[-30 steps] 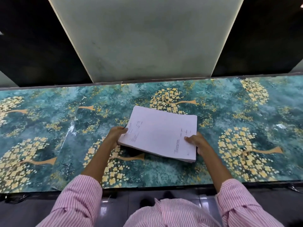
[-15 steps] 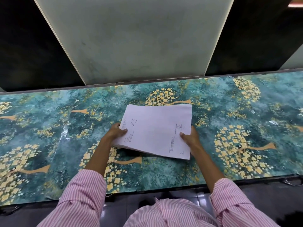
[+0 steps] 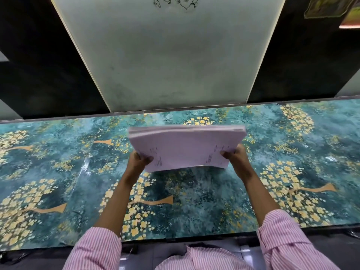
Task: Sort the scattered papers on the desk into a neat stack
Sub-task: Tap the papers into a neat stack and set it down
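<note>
A thick stack of white papers (image 3: 185,147) with small printed text is held tilted up above the desk (image 3: 58,162), its far edge raised and the sheet edges showing along the top. My left hand (image 3: 139,159) grips the stack's left side, thumb on the top sheet. At the stack's right side, my right hand (image 3: 236,155) grips it the same way. The near edge of the stack hovers close to the desk surface.
The desk carries a teal covering with yellow flowering trees. A pale frosted panel (image 3: 171,55) rises behind the desk between dark panels (image 3: 35,65). The desk's front edge (image 3: 194,238) runs just above my striped shirt.
Both hands have lifted the stack off the desk and tipped its far edge up, squaring it to face me. The view has shifted upward.
</note>
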